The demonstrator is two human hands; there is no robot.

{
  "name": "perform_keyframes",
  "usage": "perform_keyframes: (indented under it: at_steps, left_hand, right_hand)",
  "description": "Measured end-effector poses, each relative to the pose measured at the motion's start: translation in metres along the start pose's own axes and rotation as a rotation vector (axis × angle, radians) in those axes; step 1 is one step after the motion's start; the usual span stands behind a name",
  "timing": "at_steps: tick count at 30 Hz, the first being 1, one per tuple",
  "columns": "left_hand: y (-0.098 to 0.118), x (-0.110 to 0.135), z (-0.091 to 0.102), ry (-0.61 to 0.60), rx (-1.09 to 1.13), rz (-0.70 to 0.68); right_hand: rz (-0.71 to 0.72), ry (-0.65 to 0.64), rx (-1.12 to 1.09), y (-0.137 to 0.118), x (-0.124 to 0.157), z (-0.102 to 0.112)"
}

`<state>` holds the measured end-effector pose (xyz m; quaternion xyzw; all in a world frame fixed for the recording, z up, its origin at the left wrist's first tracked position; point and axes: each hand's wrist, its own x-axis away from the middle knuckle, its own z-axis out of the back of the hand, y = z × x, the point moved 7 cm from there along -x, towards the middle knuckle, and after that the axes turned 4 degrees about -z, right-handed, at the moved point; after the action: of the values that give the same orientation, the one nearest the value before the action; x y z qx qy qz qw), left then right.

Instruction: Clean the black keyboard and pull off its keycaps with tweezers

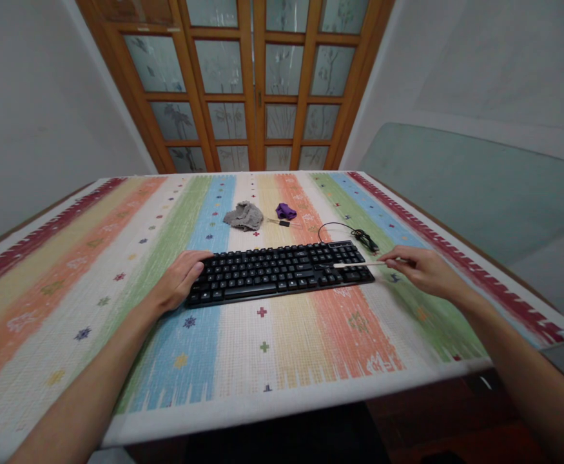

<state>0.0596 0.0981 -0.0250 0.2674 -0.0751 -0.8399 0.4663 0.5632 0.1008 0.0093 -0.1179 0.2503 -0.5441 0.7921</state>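
Note:
A black computer keyboard lies on the table, turned slightly so its right end sits farther back. My left hand grips the keyboard's left end, with the thumb along the near side of the keys and fingers behind. Between the fingertips of my right hand is a long cotton swab. Its white tip reaches over the keys near the arrow keys and number pad; whether it touches them I cannot tell. The keyboard's black cable lies bundled behind its right end.
Behind the keyboard lie a crumpled grey cloth, a crumpled purple cloth and a small black item with thin sticks beside it. A striped tablecloth covers the table. Glazed wooden doors stand beyond the far edge.

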Motion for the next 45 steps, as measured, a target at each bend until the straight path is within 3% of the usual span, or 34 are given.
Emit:
perform_keyframes:
  at_steps: [16, 28, 39, 45]
  left_hand:
    - [0.0, -0.001, 0.0, -0.003, 0.017, 0.02]
    - [-0.008, 0.001, -0.006, 0.019, 0.029, 0.005]
    - [0.002, -0.001, -0.001, -0.01, 0.009, -0.004]
    - [0.001, -0.001, -0.003, -0.005, 0.013, -0.016]
  right_hand:
    - [-0.018, -0.06, 0.026, 0.025, 0.008, -0.007]
    - [-0.059, -0.016, 0.087, 0.042, 0.016, 0.01]
    - [-0.086, 0.009, 0.167, 0.052, 0.021, 0.022]
    - [-0.134, 0.137, 0.153, 0.044, 0.024, 0.053]
